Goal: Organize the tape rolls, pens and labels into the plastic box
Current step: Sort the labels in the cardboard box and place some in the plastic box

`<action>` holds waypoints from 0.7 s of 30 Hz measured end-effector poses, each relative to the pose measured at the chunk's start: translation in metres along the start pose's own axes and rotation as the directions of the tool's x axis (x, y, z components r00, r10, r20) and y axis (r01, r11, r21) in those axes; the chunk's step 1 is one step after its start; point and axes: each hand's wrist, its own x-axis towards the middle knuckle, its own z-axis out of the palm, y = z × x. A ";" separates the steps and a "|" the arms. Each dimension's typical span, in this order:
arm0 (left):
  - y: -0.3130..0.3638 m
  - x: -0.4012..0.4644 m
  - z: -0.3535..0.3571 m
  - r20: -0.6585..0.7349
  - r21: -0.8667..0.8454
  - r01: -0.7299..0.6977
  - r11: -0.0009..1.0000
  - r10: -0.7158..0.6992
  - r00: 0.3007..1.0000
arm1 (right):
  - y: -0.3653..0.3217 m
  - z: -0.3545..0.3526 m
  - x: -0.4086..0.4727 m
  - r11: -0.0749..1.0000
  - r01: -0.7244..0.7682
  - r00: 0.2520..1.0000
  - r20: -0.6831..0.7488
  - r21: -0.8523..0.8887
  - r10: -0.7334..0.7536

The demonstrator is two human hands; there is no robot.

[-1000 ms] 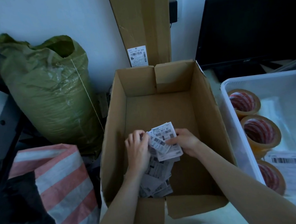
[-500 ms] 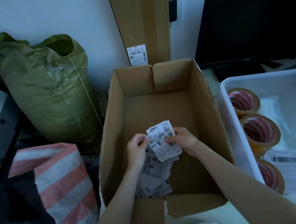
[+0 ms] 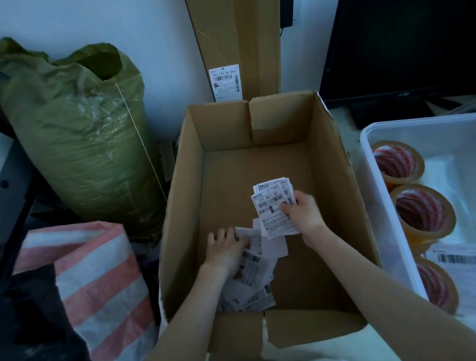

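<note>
Since 0.5 s ago the left hand has dropped from the held stack onto the loose labels on the cardboard box floor, fingers spread flat and pressing. In the head view, the right hand pinches the gathered label stack, and the plastic box, holding 3 tape rolls, lies just to its right. No pens are visible; the plastic box is cut off at the frame edge.

My right hand pinched a stack of labels inside the cardboard box, while my left hand rested on the loose labels below; tape rolls sat in the plastic box
</note>
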 end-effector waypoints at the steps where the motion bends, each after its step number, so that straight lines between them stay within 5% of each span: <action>1: 0.000 0.000 0.000 0.004 0.012 0.000 1.000 0.000 1.000 | 0.000 0.000 0.000 1.000 -0.008 1.000 0.002 0.003 0.008; 5: -0.004 0.001 -0.003 -0.036 -0.089 0.006 0.996 -0.009 0.999 | -0.001 -0.001 0.001 0.998 -0.054 0.998 -0.009 0.042 0.054; 8: -0.011 0.002 -0.007 -0.104 -0.439 0.111 0.892 -0.173 0.979 | 0.000 -0.003 0.002 0.993 -0.078 0.996 -0.033 0.092 0.081; 10: -0.018 0.001 -0.014 0.015 -0.835 0.168 0.524 -0.283 0.959 | 0.000 -0.005 0.003 0.990 -0.082 0.995 -0.053 0.115 0.089; 12: -0.022 -0.002 -0.021 0.084 -0.984 0.124 0.124 -0.287 0.954 | -0.001 -0.005 0.003 0.985 -0.101 0.993 -0.048 0.143 0.109; 14: -0.020 -0.003 -0.025 0.081 -0.997 0.072 -0.040 -0.314 0.946 | -0.001 -0.005 0.003 0.979 -0.137 0.990 -0.007 0.153 0.140; 16: -0.011 -0.004 -0.028 0.060 -0.996 0.035 -0.080 -0.341 0.938 | 0.000 -0.003 0.002 0.969 -0.174 0.984 0.075 0.178 0.163; 21: 0.008 -0.003 -0.032 -0.032 -0.999 -0.036 -0.003 -0.400 0.916 | 0.001 -0.003 -0.001 0.935 -0.199 0.962 0.239 0.293 0.129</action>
